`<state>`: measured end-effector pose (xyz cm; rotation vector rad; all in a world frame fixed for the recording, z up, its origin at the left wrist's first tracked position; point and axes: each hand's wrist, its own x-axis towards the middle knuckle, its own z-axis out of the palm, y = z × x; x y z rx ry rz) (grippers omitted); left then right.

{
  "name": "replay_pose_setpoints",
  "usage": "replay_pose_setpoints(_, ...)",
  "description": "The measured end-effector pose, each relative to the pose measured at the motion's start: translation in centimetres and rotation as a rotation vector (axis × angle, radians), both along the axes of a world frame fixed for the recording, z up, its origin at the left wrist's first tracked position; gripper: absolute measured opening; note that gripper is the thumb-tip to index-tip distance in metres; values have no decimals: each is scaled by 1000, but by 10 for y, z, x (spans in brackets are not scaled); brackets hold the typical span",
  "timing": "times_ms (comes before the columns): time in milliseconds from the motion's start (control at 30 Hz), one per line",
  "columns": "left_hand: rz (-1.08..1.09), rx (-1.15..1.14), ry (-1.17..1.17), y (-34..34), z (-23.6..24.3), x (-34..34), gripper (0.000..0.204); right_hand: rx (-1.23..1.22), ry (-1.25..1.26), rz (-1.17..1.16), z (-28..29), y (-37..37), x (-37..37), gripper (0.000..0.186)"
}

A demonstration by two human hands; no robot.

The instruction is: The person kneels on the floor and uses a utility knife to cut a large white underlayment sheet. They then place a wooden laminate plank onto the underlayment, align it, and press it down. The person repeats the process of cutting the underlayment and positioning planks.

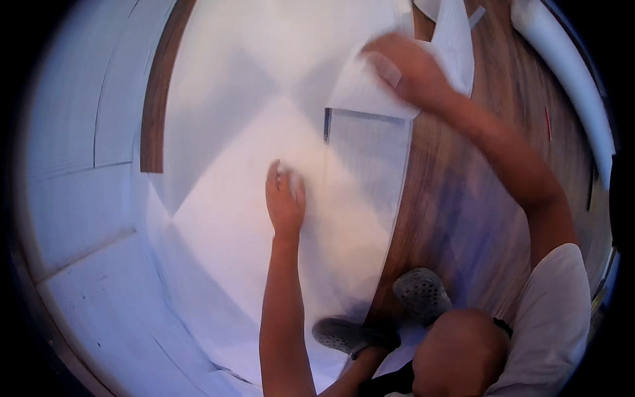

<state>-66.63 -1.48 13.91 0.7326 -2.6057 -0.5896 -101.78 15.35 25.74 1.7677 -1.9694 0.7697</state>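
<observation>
A large pale sheet [225,251] lies beneath me. My left hand [285,201] rests on or just over its middle, fingers loosely spread and apparently holding nothing. My right hand [407,74], smeared by motion, is at a smaller white piece [360,92] near the top right; whether it grips that piece is unclear. Just below this is a straight-edged rectangular area with a short dark strip [327,124] along its corner.
A brown wood-grain surface [483,172] runs down the right, with a long white roll [563,73] on it. A narrow brown strip [159,112] lies left of the sheet, beside pale panels [69,119]. My feet in grey clogs [420,294] are at lower right.
</observation>
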Motion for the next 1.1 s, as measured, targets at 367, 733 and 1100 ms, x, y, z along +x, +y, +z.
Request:
replay_pose_setpoints(367,-234,-115,-31,-43,-28,-145,26,726,-428,-75,-106,-27,-18,30)
replay_pose_setpoints(733,-310,-78,-104,-30,-23,-168,54,96,152,-622,32,-73,-241,27)
replay_pose_setpoints(1100,-338,-53,-162,-31,-16,-180,54,258,-145,-396,-130,-56,-180,51)
